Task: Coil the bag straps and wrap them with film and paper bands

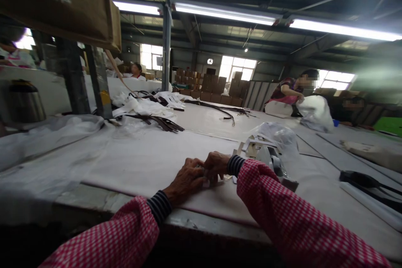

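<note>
My left hand [188, 179] and my right hand [216, 163] meet over the white table [138, 157], close to its front edge. The fingers of both are bent and pressed together around a small whitish piece [206, 184]. Most of that piece is hidden under my fingers, so its kind does not show. Just beyond my right wrist stands what looks like a tape dispenser [274, 162], partly behind my sleeve. Next to it lies a heap of small pale card pieces [253, 145].
Clear plastic [279, 134] lies behind the cards. Dark straps [160, 121] and white wrapping [138, 104] are farther left, near a metal post [97, 79]. A black tool [361, 179] rests at right. Another person [287, 90] handles a plastic bag [315, 111] across the table.
</note>
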### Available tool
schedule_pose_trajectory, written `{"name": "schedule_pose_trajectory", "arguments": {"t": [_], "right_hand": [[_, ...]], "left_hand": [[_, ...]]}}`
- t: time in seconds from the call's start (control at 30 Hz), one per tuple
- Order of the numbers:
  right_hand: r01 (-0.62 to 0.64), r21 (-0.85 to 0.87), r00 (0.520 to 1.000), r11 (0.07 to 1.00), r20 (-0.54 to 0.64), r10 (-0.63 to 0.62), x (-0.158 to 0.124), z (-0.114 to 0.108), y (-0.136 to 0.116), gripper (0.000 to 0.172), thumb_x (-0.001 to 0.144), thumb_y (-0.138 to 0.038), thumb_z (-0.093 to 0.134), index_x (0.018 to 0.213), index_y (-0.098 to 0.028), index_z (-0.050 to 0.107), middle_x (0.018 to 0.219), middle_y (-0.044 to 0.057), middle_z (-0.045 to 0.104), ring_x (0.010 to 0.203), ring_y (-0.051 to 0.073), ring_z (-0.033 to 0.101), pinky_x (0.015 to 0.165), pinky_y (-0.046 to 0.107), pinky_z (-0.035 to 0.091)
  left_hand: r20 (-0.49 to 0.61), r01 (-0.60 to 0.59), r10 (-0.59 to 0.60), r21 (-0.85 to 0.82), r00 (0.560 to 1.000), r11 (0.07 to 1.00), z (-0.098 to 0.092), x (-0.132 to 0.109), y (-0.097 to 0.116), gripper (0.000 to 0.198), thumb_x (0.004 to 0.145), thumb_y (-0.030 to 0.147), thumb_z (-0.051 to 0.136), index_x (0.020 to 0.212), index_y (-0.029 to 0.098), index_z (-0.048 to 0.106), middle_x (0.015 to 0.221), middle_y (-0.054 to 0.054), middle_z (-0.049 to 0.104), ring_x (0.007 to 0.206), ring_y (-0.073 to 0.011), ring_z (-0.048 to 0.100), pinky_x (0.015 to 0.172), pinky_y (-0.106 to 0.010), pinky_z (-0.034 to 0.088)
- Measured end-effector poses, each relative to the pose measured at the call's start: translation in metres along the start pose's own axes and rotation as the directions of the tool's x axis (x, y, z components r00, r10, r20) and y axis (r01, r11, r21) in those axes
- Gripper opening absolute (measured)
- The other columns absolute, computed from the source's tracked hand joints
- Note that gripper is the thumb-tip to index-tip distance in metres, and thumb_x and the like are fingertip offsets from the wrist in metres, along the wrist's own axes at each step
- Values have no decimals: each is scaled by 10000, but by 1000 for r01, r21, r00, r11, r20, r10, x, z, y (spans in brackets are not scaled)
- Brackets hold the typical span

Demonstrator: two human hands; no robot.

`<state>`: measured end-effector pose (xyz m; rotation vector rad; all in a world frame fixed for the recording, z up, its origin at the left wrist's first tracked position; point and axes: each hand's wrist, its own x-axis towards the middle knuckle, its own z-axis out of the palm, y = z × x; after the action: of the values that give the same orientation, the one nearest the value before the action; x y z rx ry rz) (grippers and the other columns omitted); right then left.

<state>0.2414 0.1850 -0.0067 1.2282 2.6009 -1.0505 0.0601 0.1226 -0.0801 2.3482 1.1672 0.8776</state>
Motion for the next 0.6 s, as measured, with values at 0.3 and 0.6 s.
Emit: {"name": "schedule_pose_trajectory", "arguments": {"t": [0.3,0.6], "right_hand": [[48,-478,937,877,-284,-206,-21,47,-9,189,928,-171,551,995,-169,728,1130,132,725,984,253,685,800,321,481],[-17,-522,784,853,-536,-313,-47,103,7,405,827,-111,534,1223,-165,601,1177,128,609,1016,242,603,829,334,540]], "left_hand": [[-18,-49,50,18,999,999,3,-2,-4,149,918,327,672,1025,274,760,1197,-47,638,1165,-287,443,1024,-428,430],[3,-6,6,33,1000,999,2,-2,-5,109,909,274,623,929,251,727,1065,-26,675,1186,-276,436,978,-388,444]]}}
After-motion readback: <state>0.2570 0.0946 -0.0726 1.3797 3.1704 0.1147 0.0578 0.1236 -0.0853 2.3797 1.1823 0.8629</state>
